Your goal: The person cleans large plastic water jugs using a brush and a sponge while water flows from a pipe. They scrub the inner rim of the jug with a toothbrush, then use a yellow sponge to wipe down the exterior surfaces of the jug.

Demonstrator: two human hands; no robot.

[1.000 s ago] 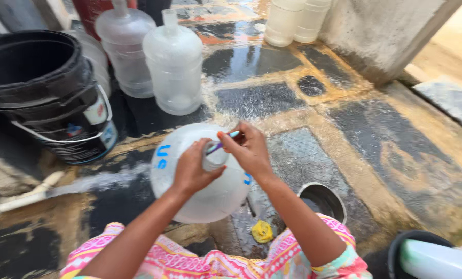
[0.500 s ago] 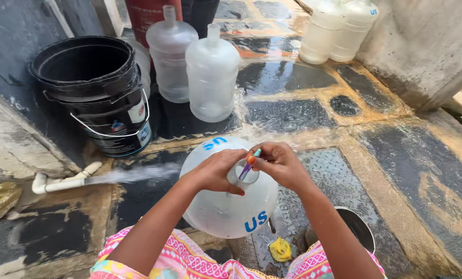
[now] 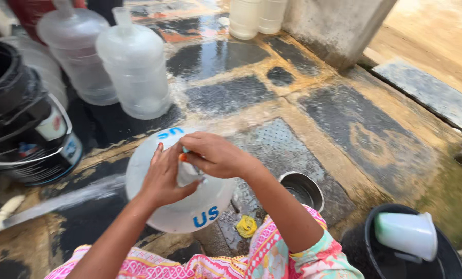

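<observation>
A black bucket (image 3: 19,124) stands at the floor's left edge, two clear jugs (image 3: 132,62) beside it. Near the front, the left hand (image 3: 163,175) grips the big jug's (image 3: 179,206) neck while the right hand (image 3: 215,155) pinches a small tool there. A steel bowl (image 3: 303,188) sits right.

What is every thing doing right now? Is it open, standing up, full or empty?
Left hand: grips the neck of the big jug.
Right hand: fingers pinched over the jug's mouth.
Big jug: upright between the knees, looks empty.
Two clear jugs: upright, uncapped.
Black buckets: stacked, upright.
Metal bowl: upright on wet floor.
White cup: lying on its side in a black bucket.
</observation>
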